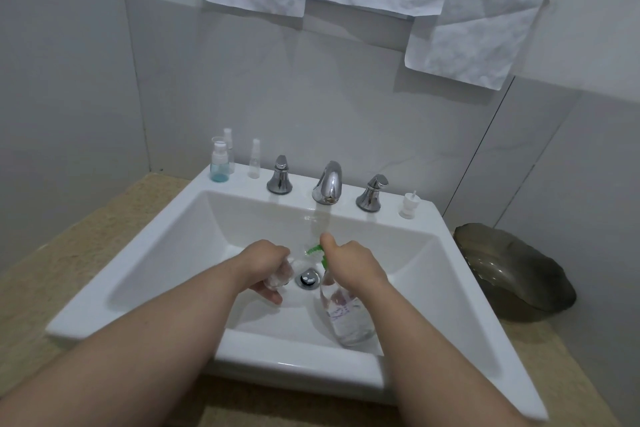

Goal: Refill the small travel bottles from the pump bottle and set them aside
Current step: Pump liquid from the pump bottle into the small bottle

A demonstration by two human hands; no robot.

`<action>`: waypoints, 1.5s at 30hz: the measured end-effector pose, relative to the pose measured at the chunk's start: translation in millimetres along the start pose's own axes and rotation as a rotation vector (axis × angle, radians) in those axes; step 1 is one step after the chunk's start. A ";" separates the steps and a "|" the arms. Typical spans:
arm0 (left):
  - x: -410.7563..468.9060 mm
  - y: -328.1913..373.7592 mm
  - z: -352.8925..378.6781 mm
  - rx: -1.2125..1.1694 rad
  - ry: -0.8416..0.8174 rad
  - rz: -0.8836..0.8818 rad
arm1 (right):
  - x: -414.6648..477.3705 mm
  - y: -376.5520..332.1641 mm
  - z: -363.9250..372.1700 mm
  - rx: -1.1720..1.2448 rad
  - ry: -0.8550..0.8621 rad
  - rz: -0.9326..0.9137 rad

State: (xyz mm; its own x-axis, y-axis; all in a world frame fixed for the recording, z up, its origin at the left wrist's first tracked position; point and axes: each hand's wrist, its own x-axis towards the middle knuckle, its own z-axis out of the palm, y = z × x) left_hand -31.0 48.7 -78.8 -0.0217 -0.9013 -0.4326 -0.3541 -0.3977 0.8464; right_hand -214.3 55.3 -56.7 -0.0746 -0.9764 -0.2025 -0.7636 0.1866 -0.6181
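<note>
A: Anything worn?
B: Left hand (266, 265) bare, right hand (353, 263) bare.
A: Behind the grip?
B: Left forearm (166, 340), right forearm (429, 340): bare skin running back from the grip to the frame edge.

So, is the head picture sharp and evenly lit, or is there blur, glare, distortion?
Head view: dim, soft light, faint shadows; glare on the curved chrome spout; the small clear travel bottle in the left hand looks smeared; the wide-angle lens splays the rim of the white ceramic sink.
</note>
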 end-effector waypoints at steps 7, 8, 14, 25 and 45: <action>0.8 -0.4 0.9 0.011 -0.013 -0.017 | 3.2 3.5 -1.3 -0.003 -0.016 -0.001; 1.8 -0.6 1.1 -0.002 -0.009 -0.019 | 3.6 3.8 -0.3 -0.010 -0.020 0.013; 4.5 0.0 0.1 -0.033 0.032 -0.010 | 4.0 5.3 1.2 -0.038 0.003 0.013; 0.3 0.8 -1.4 -0.019 0.019 -0.005 | 5.4 3.7 1.5 -0.034 0.005 0.009; 4.2 -0.3 -0.5 -0.013 0.008 -0.008 | 8.9 8.7 1.8 -0.059 0.006 -0.022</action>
State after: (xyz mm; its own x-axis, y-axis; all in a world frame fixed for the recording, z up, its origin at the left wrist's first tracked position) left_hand -30.6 45.0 -80.6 -0.0116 -0.8995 -0.4367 -0.3421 -0.4068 0.8470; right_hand -220.4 48.4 -65.3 -0.0611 -0.9809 -0.1849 -0.8019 0.1585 -0.5761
